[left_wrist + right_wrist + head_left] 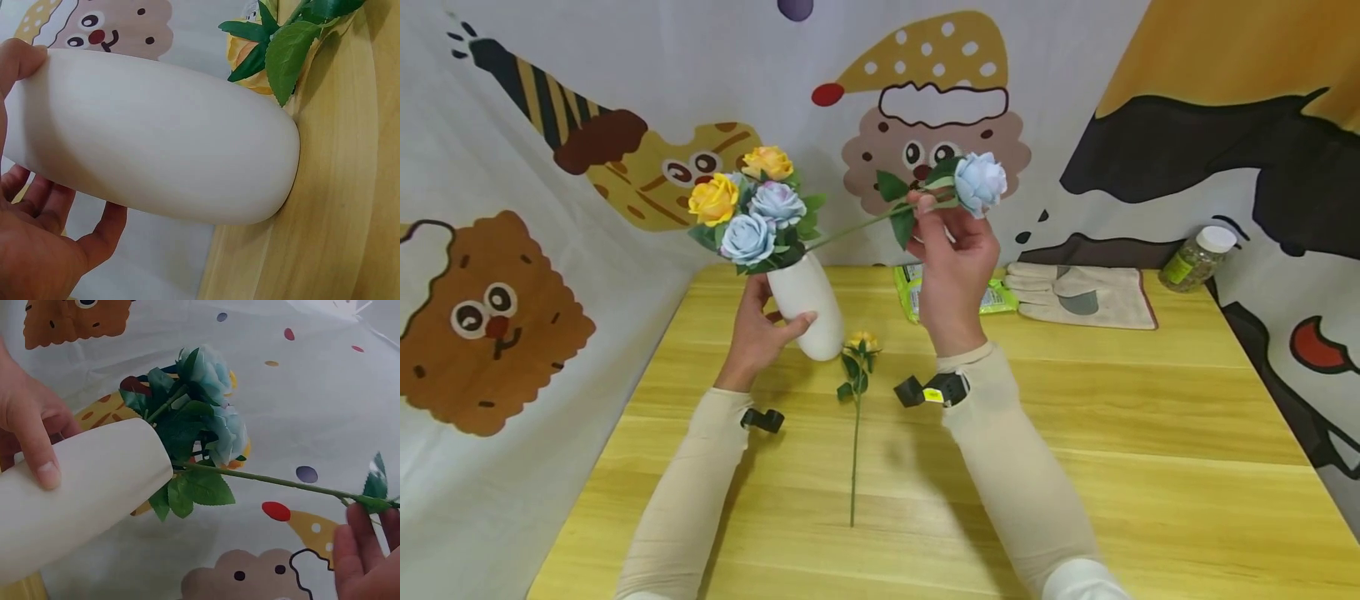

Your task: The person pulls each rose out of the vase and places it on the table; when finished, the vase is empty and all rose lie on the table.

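My left hand grips a white vase, which leans to the left; in the left wrist view the vase's base meets the tabletop. Two yellow roses and two pale blue roses stand bunched in its mouth. Above and to the right, my right hand pinches another pale blue rose by its stem just under the bloom. That rose's stem slants down to the vase mouth, where its lower end is hidden. A loose yellow rose lies on the table beside the vase.
Behind my right hand lies a green packet, partly covered by the wrist. A pale work glove and a white-lidded jar sit along the back of the wooden table. A printed cloth hangs behind.
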`<state>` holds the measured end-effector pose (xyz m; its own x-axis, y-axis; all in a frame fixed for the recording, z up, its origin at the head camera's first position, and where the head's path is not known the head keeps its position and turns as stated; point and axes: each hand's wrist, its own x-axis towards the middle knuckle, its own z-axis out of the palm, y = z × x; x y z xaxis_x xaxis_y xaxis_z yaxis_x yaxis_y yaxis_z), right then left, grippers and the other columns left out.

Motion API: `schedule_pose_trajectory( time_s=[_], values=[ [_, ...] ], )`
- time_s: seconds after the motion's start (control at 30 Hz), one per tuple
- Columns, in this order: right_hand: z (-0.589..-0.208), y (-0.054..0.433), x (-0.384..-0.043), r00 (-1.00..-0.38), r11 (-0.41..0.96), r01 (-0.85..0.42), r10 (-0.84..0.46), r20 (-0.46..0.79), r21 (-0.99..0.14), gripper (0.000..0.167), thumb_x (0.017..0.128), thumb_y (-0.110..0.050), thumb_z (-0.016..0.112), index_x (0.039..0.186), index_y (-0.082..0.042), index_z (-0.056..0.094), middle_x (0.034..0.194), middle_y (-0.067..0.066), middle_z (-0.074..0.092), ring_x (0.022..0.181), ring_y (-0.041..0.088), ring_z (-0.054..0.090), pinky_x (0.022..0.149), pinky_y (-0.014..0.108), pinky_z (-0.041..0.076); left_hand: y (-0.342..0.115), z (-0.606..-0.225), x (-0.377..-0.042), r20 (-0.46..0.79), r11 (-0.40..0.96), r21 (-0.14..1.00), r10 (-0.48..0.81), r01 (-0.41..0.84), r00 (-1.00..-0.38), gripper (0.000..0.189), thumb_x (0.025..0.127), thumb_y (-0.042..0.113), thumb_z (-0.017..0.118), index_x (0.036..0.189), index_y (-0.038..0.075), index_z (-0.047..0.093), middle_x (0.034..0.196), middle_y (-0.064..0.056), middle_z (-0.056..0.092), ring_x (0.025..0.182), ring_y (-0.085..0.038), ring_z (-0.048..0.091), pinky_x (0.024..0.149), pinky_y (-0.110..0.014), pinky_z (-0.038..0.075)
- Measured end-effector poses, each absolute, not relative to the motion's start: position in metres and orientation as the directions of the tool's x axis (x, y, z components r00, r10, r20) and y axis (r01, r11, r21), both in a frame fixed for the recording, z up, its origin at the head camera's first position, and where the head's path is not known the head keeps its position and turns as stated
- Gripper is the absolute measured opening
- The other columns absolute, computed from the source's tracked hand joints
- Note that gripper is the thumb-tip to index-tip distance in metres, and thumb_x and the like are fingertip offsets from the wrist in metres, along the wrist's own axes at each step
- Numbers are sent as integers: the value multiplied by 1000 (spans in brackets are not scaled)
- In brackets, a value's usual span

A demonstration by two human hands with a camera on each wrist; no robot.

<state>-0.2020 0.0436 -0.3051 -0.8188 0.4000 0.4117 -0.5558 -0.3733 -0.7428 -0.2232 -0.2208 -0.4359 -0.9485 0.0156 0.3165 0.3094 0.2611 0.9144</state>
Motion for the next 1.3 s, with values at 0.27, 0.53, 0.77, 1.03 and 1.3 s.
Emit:
schedule_pose_trajectory(
  time_s=[0.27, 0.53, 0.77, 1.03, 1.3],
  values=[
    [-318, 55, -196, -770, -478, -619, 527, 360, -623, 9, 102, -7, 69, 109, -2, 73, 99, 8, 78, 74, 14, 76, 69, 28, 64, -222, -438, -223, 317, 250, 916, 28, 313, -948, 72, 84, 15, 89, 142, 8, 46, 136, -8, 56, 123, -20, 54, 97, -48, 54],
    [-336, 76, -193, -738, -466, -627, 611, 285, -624, 7, 102, -9, 69, 107, -4, 72, 95, 8, 79, 74, 14, 76, 65, 25, 62, -223, -439, -223, 321, 244, 916, 26, 317, -947, 71, 84, 13, 89, 141, 8, 46, 134, -4, 55, 121, -20, 54, 97, -47, 55],
    [-356, 93, -190, -750, -413, -548, 628, 209, -728, 6, 100, -12, 73, 105, -8, 71, 93, 7, 78, 91, 17, 76, 66, 27, 63, -221, -439, -222, 310, 248, 919, 23, 306, -950, 71, 85, 12, 88, 142, 6, 46, 134, -5, 55, 120, -20, 53, 97, -43, 55],
    [-378, 100, -188, -854, -393, -355, 505, 123, -848, 12, 100, -16, 75, 109, -9, 72, 93, 6, 74, 89, 16, 75, 67, 31, 66, -221, -440, -223, 309, 239, 922, 16, 304, -951, 71, 84, 12, 88, 141, 7, 46, 133, -5, 55, 120, -20, 53, 98, -46, 54],
    [-394, 99, -186, -929, -269, -121, 369, 14, -956, 10, 98, -17, 77, 105, -12, 74, 84, -5, 77, 80, 9, 76, 62, 24, 62, -223, -442, -225, 319, 245, 917, 20, 314, -947, 72, 85, 14, 88, 143, 10, 46, 136, -5, 55, 121, -19, 53, 99, -48, 53]
  ],
)
